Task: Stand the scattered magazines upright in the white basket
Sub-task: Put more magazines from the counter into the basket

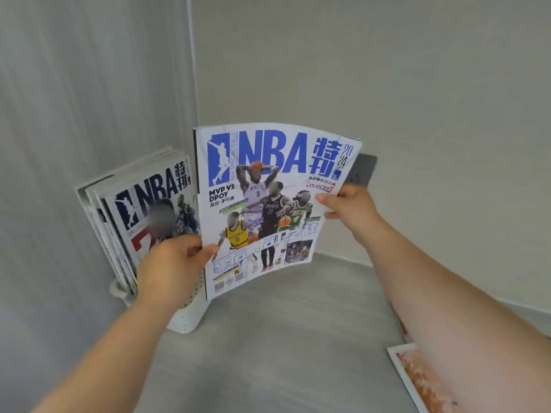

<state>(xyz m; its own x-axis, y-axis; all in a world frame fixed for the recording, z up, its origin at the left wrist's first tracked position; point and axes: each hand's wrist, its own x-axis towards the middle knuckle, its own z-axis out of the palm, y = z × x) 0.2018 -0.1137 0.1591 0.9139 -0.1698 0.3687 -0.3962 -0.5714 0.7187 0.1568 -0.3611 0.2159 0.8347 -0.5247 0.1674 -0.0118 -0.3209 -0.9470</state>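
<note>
A white and blue NBA magazine (pixel 268 204) is held upright in the air, just right of the white perforated basket (pixel 186 318). My left hand (pixel 173 263) grips its lower left edge near the spine. Gripping its right edge is my right hand (pixel 347 204). Several magazines (pixel 143 213) stand upright in the basket, leaning back to the left. The held magazine's bottom corner hangs over the basket's right end. My left hand hides part of the basket.
The basket stands in a room corner against grey walls. A grey wall socket (pixel 362 169) shows behind the held magazine. On the grey floor at the lower right lie two more magazines (pixel 417 380), partly under my right forearm.
</note>
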